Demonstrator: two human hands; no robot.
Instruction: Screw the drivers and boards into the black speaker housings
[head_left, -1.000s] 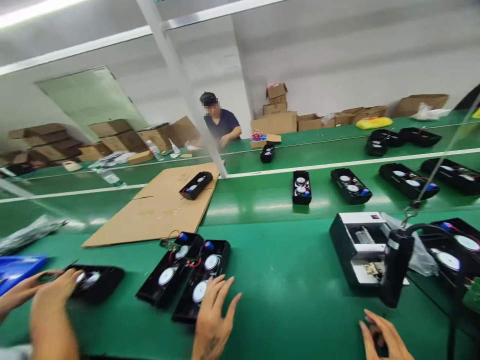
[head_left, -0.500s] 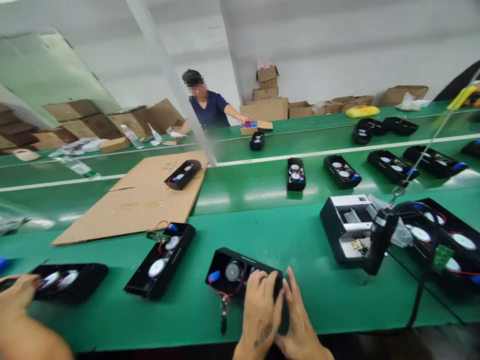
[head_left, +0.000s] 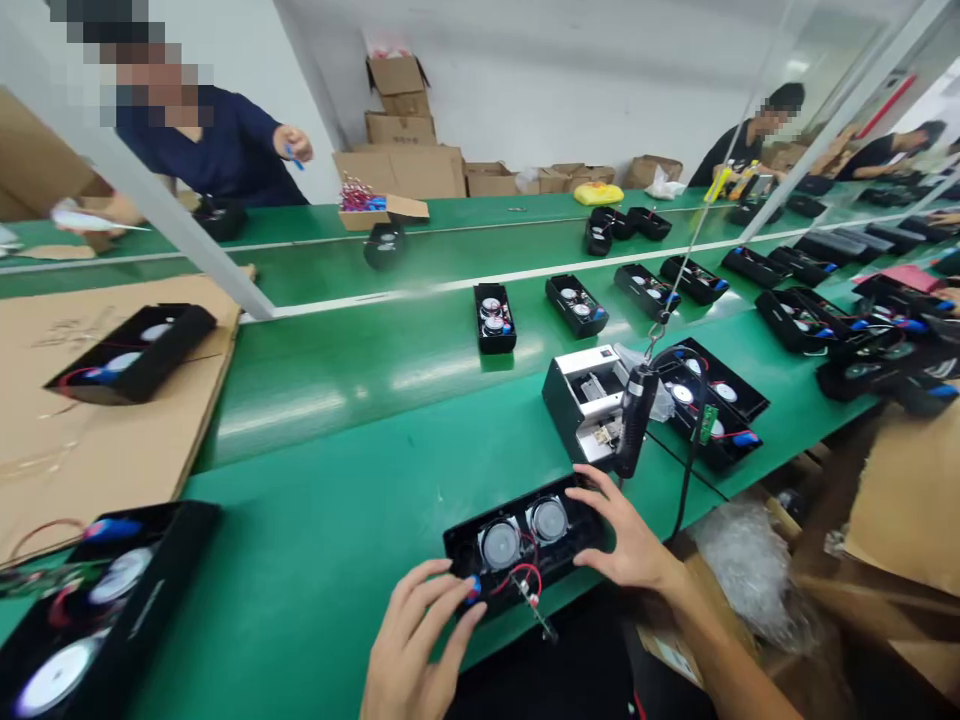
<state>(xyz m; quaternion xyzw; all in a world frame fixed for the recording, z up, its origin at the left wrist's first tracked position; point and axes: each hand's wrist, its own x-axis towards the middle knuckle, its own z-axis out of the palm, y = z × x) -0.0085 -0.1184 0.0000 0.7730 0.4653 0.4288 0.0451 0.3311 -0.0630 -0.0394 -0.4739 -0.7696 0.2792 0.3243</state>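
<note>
A black speaker case (head_left: 517, 570) lies open-side up at the front of the green bench, holding two round speakers (head_left: 501, 545). My left hand (head_left: 424, 630) has its fingers curled around the case's left end, by a blue cylinder (head_left: 472, 589). Around the right end, the thumb and fingers of my right hand (head_left: 622, 530) grip the case. Red wires run to a small circuit board (head_left: 536, 605), which hangs over the front wall.
A black screwdriver (head_left: 636, 420) hangs on a cable beside a white-and-black device (head_left: 589, 400). More speaker cases (head_left: 495, 318) stand along the line. Left are a cardboard sheet (head_left: 150, 440) and another case (head_left: 112, 600). Co-workers sit opposite, one person's hand (head_left: 292, 145) holding something blue.
The view has swung right and down. My hands have moved from together at the case's right end to one at each end. The case is turned, and the co-worker's hand has lifted from the box.
</note>
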